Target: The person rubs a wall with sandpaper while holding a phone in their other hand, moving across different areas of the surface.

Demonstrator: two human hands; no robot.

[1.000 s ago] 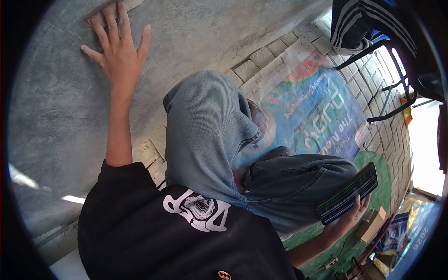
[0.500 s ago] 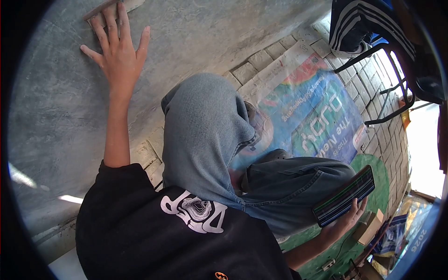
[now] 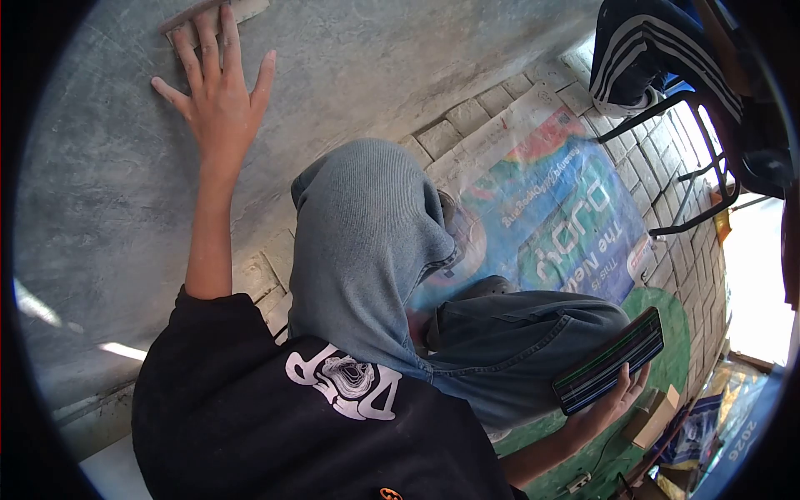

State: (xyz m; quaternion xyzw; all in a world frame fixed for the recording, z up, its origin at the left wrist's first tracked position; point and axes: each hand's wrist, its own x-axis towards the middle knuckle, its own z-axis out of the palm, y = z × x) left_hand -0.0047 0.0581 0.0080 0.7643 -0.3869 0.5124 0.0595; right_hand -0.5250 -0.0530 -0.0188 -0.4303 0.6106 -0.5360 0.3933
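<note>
My left hand (image 3: 223, 104) is stretched up against a grey wall (image 3: 108, 158), back toward me, fingers spread. Its middle fingertips rest on a flat, thin piece with a brownish edge and a pale part (image 3: 250, 10) at the top of the view; I cannot make out what it is. My right hand (image 3: 612, 404) is closed around the lower edge of a phone (image 3: 612, 358), tilted beside my bent knee. Colored lines and dark bands cover its screen.
A printed banner (image 3: 558, 208) lies on the brick paving (image 3: 667, 183). A person's leg in striped trousers (image 3: 646, 42) is by a black metal-framed chair (image 3: 708, 208) at upper right. A small cardboard box (image 3: 652, 417) and a cable lie on a green surface (image 3: 667, 325) at lower right.
The whole view has shifted slightly. My left hand and the flat piece appear a little further right and down; the phone sits slightly lower in view, still in my right hand.
</note>
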